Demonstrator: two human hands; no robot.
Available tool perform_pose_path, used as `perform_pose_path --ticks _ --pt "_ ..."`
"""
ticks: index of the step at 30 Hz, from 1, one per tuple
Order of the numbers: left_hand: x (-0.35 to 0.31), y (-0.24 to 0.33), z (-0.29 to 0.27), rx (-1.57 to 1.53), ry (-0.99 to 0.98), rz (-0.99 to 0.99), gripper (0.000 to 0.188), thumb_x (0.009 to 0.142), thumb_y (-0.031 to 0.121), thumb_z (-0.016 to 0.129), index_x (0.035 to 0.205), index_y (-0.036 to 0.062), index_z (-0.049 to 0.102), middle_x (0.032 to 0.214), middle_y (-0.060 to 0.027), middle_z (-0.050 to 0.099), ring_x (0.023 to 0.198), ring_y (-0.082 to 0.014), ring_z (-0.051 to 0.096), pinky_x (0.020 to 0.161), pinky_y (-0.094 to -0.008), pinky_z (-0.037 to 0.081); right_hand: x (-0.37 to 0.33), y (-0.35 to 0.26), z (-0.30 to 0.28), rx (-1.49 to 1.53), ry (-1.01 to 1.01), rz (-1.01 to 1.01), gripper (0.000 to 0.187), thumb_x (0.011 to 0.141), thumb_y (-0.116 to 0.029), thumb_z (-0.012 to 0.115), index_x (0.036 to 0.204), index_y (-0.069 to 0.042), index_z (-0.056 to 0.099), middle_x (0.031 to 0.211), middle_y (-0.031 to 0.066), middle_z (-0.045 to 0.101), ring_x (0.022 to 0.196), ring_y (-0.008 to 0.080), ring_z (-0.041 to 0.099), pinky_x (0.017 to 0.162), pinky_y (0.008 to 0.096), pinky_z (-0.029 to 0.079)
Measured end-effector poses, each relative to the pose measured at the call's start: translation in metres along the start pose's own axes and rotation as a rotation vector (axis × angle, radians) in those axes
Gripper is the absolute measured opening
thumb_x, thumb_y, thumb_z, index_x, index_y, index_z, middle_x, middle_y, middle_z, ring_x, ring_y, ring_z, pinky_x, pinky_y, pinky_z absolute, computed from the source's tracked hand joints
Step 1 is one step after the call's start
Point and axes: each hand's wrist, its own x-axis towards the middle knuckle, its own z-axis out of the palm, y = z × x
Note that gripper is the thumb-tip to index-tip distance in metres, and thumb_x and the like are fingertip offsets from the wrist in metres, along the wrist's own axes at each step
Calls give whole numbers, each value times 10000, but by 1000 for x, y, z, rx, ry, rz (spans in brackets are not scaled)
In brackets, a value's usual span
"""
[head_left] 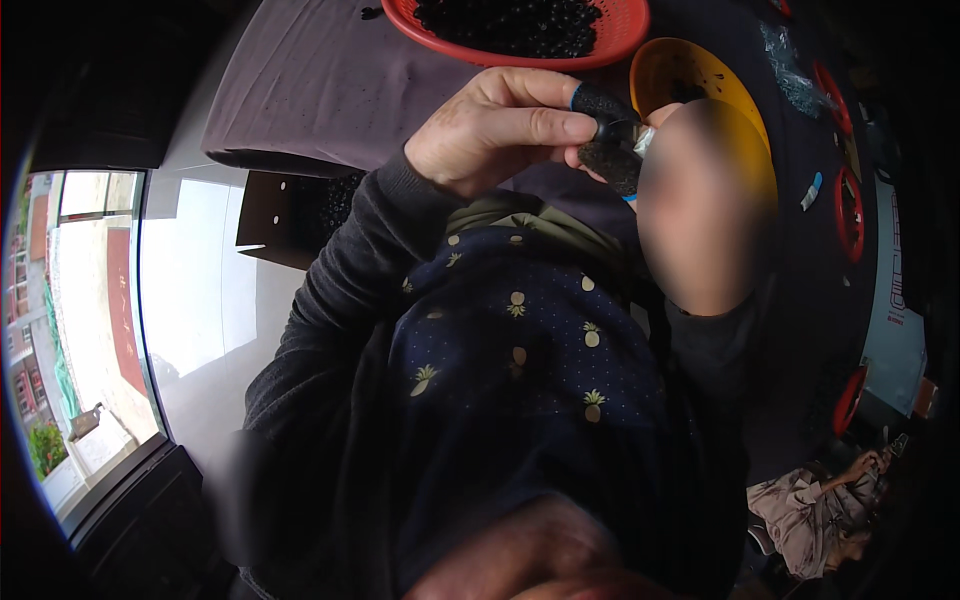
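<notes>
My left hand (pixel 500 125) is raised over the near edge of the cloth-covered table, its thumb and forefinger pinching a small dark, shiny piece (pixel 615 132). A dark cover with a blue rim (pixel 600 103) sits on its forefinger. Facing it, my right hand (pixel 705 205) is closed, largely blurred, and wears a similar dark cover (pixel 612 168) on one digit. From its fingers a small whitish, silvery object (pixel 643 139) sticks out against the dark piece; its kind is unclear. Just beyond the hands stands a red basket (pixel 490 52) holding many small black pieces.
A yellow bowl (pixel 745 100) with dark bits stands behind my right hand. Farther right are a blue-and-white item (pixel 812 191), clear plastic (pixel 790 70) and red-rimmed containers (pixel 849 213). A cardboard box (pixel 265 215) sits below the table's left edge. Another person (pixel 815 520) is at lower right.
</notes>
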Motion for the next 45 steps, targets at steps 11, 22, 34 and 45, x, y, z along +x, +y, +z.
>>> perform_pose_path --ticks 11,22,34,45 --pt "2 0 8 42 -14 77 196 849 86 571 1019 3 624 870 -29 622 719 -82 529 665 -227 443 0 0 0 -19 21 -4 321 690 -238 756 794 -64 508 685 41 572 607 217 599 520 331 473" --pt "3 0 11 -7 -37 62 207 849 107 569 1023 3 616 851 -12 612 696 -66 506 632 -215 418 -1 -2 -2 -46 34 -14 313 674 -212 764 805 -68 519 690 42 564 616 222 598 533 328 479" --pt "2 0 9 9 -20 43 215 843 105 569 1025 0 614 848 -14 611 691 -65 503 645 -213 429 -1 1 -2 -14 -17 9 341 652 -179 773 842 -63 515 721 59 572 650 229 601 556 334 481" --pt "3 1 10 -84 -14 2 221 836 107 573 1022 -4 614 845 -16 615 678 -61 508 636 -205 432 4 -3 -4 -36 -32 -8 337 686 -270 764 791 -65 517 687 36 574 618 211 604 537 320 487"
